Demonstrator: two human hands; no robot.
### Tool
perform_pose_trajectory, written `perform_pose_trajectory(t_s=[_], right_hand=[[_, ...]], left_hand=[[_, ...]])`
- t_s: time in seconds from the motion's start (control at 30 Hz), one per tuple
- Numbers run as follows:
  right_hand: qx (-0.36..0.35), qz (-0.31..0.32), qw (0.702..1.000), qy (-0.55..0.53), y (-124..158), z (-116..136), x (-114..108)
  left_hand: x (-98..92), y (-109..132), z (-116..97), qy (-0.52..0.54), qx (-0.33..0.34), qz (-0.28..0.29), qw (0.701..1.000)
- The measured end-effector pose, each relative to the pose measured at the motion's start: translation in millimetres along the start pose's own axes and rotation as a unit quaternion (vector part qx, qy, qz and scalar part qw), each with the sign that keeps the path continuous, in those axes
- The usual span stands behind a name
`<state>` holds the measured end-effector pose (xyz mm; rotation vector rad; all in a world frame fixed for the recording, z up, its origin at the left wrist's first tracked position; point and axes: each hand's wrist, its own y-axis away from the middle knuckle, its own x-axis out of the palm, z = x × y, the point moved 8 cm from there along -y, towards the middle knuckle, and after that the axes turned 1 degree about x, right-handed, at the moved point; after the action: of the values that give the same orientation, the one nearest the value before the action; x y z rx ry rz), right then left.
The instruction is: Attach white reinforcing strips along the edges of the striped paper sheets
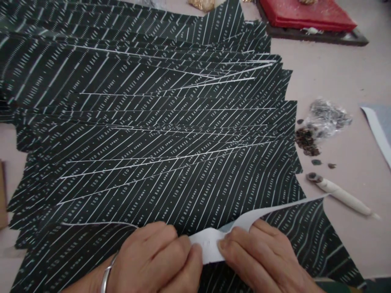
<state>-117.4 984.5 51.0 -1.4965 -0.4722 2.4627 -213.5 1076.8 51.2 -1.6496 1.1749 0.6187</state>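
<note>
At the bottom middle, both hands grip a dark fabric piece (317, 236) printed with white stripes and lettering. Its edge is turned up between them, showing the white underside (210, 245). My left hand (159, 258), with a silver bangle (109, 272) at the wrist, is closed with the fingertips pinching the left end of that fold. Close beside it, my right hand (259, 256) pinches the other end between thumb and fingers. Many more pieces of the same printed fabric (171, 162) lie overlapped in a fanned stack beyond the hands.
On the right of the table lie a white pen-like tool (345, 195), small dark bits (307, 142) and a crumpled clear plastic wrap (330, 116). A red pad (308, 14) on a dark board sits at the back right. A white-edged grey piece (378, 130) is at the right edge.
</note>
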Motion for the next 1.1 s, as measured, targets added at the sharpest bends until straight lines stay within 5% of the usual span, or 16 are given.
perform_pose_trajectory(t_s=[0.07,0.2,0.4,0.53,0.8,1.1], right_hand=[[0.009,-0.024,0.999,-0.021,2,-6,6],[0.094,-0.078,0.991,-0.056,4,-27,17],[0.122,-0.039,0.979,-0.158,0,-33,29],[0.158,-0.033,0.955,-0.247,-3,-41,26],[0.179,-0.027,0.917,-0.355,-2,-50,27],[0.177,-0.013,0.925,-0.335,-7,-48,29]], left_hand=[[5.0,-6,5,0.034,0.000,0.013,0.999],[26.3,-11,34,0.151,-0.153,0.122,0.969],[48.0,-1,60,0.363,-0.356,0.227,0.830],[57.5,4,62,0.432,-0.409,0.287,0.751],[57.1,5,62,0.471,-0.423,0.296,0.716],[61.6,8,60,0.495,-0.418,0.302,0.699]])
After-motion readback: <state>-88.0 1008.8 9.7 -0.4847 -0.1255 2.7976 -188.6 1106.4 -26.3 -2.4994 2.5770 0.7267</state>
